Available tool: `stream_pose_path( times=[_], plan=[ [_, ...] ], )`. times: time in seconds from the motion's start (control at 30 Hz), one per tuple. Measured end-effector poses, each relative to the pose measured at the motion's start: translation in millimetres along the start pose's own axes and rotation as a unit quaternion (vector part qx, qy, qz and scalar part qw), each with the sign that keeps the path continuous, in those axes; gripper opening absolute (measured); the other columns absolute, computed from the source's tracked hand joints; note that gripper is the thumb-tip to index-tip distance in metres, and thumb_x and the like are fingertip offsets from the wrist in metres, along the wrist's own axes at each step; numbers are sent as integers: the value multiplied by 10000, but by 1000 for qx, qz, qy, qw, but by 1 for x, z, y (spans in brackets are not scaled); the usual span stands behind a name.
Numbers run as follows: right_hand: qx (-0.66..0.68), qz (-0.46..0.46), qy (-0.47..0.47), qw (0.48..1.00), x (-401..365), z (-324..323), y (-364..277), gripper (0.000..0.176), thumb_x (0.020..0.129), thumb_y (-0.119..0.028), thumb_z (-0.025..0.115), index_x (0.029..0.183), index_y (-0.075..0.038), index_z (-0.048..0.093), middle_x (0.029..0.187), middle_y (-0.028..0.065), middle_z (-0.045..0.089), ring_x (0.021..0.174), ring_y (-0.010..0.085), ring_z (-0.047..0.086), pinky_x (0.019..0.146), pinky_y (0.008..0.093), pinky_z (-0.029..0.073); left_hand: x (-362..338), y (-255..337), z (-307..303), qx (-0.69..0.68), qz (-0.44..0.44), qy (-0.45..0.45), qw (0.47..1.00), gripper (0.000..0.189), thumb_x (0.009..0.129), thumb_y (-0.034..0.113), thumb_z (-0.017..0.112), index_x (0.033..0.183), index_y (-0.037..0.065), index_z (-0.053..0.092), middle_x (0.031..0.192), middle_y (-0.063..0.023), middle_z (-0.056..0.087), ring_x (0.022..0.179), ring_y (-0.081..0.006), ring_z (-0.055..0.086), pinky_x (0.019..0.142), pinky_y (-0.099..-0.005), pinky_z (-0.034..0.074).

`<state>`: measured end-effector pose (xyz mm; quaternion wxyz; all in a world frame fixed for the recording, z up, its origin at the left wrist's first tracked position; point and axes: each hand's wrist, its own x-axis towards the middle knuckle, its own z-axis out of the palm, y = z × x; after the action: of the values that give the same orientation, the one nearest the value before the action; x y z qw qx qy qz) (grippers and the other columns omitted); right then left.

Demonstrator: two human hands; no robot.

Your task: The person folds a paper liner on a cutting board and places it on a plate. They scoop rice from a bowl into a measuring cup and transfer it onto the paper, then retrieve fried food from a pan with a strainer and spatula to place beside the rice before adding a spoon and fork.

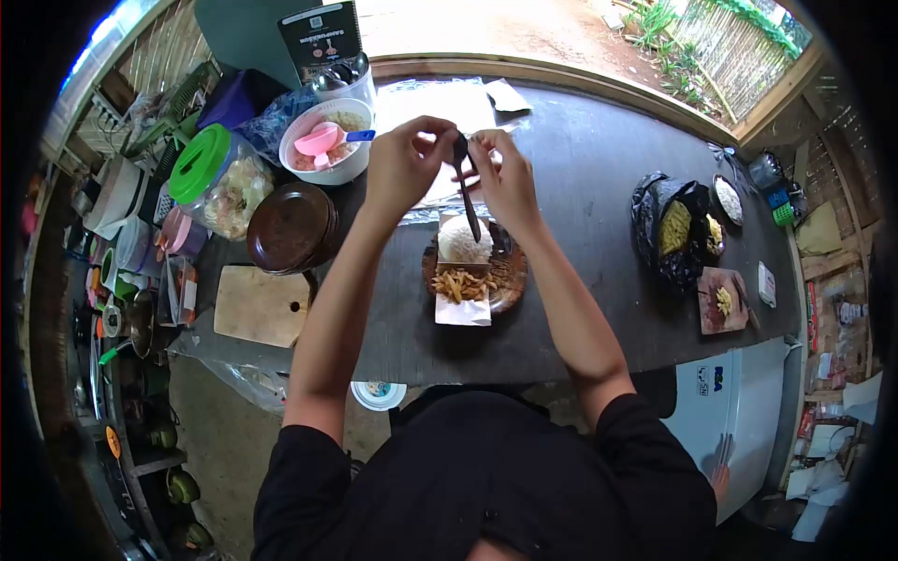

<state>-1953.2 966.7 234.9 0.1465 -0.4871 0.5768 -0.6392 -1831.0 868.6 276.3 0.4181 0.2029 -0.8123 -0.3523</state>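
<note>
Side by side above the table, my left hand [408, 166] and my right hand [503, 178] both have their fingers pinched at the upper end of a dark spoon [467, 192]. The spoon hangs between them, its lower end over a mound of white rice [460, 241]. That rice sits in a paper food box [462, 313], with brown fried strips [464, 284] in the nearer part. Under the box is a round brown plate [511, 288]. Behind my hands lie pale sheets [433, 103]; my fingers partly hide the spoon's top.
To the left stand a white tub [329, 173] with a pink scoop, a green-lidded jar [224, 201], stacked brown plates [292, 227] and a cutting board [262, 307]. Rightward are a black plastic bag [652, 213] with yellow food and a small board [716, 313] with a knife.
</note>
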Motion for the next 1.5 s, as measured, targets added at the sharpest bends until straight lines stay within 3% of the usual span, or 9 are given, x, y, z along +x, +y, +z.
stream_pose_path(
  times=[0.33,0.43,0.6,0.9,0.97,1.17,1.23,1.33,1.5],
  plan=[
    [-20,81,47,995,-84,-46,-3,117,924,-54,585,1033,-13,578,839,124,629,583,208,697,376,274,484,-64,17,58,-92,-93,-118,984,203,876,112,683,1029,-22,676,855,-76,714,733,-110,684,635,-229,532],
    [-25,104,49,993,-99,-57,-7,127,903,-60,620,1018,-11,600,807,108,642,570,200,693,371,272,480,-74,16,70,-146,-97,-126,976,145,832,116,721,883,-12,677,789,-72,705,706,-106,663,626,-251,531],
    [-1,121,55,991,-113,-71,-4,138,889,-96,654,977,5,622,763,88,651,575,170,687,381,256,480,-87,21,80,-137,-100,-115,979,85,815,67,726,855,-5,703,785,-63,707,703,-97,642,649,-246,520],
    [140,248,-30,958,-148,-95,10,273,856,-50,661,1109,51,636,844,100,685,693,142,678,578,247,532,-113,19,93,-56,-108,-90,988,101,819,16,702,918,13,723,837,-64,723,736,-87,651,666,-242,516],
    [92,322,-54,941,-158,-97,9,346,828,-51,693,1134,92,620,891,112,686,769,131,661,655,245,524,-121,14,94,-52,-105,-83,990,98,812,33,703,907,17,725,813,-76,723,718,-104,665,653,-249,517],
    [23,330,-38,943,-172,-89,23,432,791,-77,741,1172,80,610,980,124,686,869,134,640,744,271,514,-131,-3,96,-60,-77,-81,992,123,786,61,734,901,25,714,814,-90,722,708,-148,689,650,-269,535],
    [19,339,-37,940,-171,-84,31,438,792,-80,742,1179,75,608,993,130,690,864,138,648,740,276,517,-131,-7,90,-47,-151,-136,978,216,830,144,727,1015,37,692,937,-98,722,794,-144,689,696,-274,540],
    [39,321,-6,946,-171,-76,44,436,771,-89,753,1176,13,627,950,124,707,817,133,663,712,280,523,-132,-21,77,-26,-134,-78,988,296,824,219,728,1058,46,676,905,-112,723,745,-206,706,670,-313,550],
    [-151,295,63,941,-165,-68,58,337,723,-121,765,1031,-81,635,798,123,717,744,177,691,688,313,529,-137,-55,41,13,-163,-24,986,301,811,225,712,1059,58,677,970,-103,707,745,-216,670,680,-330,532]
  ],
)
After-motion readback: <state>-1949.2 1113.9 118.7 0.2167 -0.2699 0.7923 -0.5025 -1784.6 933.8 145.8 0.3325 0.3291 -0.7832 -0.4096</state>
